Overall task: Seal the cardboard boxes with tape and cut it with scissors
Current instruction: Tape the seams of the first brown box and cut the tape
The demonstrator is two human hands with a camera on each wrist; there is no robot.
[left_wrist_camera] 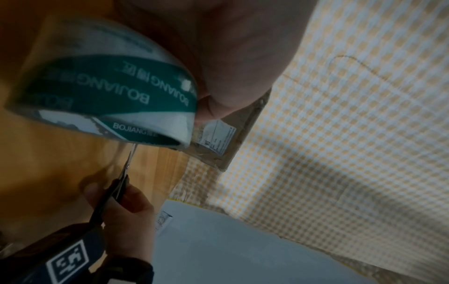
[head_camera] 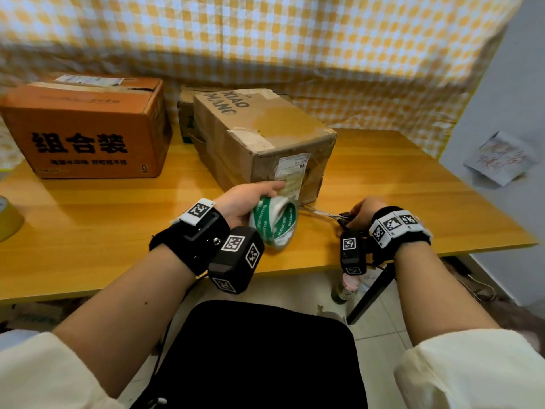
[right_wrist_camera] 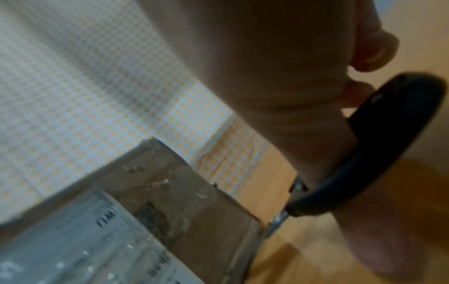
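A worn brown cardboard box (head_camera: 259, 137) with a shipping label sits mid-table, its near end facing me. My left hand (head_camera: 247, 199) grips a green-and-white tape roll (head_camera: 274, 221) right in front of that end, the thumb up against the label. My right hand (head_camera: 361, 214) holds black-handled scissors (head_camera: 327, 214), blades pointing left toward the roll and the box's lower corner. The left wrist view shows the tape roll (left_wrist_camera: 104, 100) above the scissors (left_wrist_camera: 123, 173). The right wrist view shows the scissors handle (right_wrist_camera: 379, 149) beside the box (right_wrist_camera: 170, 201). The tape strip itself is not discernible.
An orange box (head_camera: 85, 128) with black characters stands at the back left, and a darker box (head_camera: 185, 116) hides behind the brown one. A yellowish roll (head_camera: 8, 219) lies at the table's left edge. Checkered cloth (head_camera: 265, 39) hangs behind. The wooden table (head_camera: 413, 196) ends close on the right.
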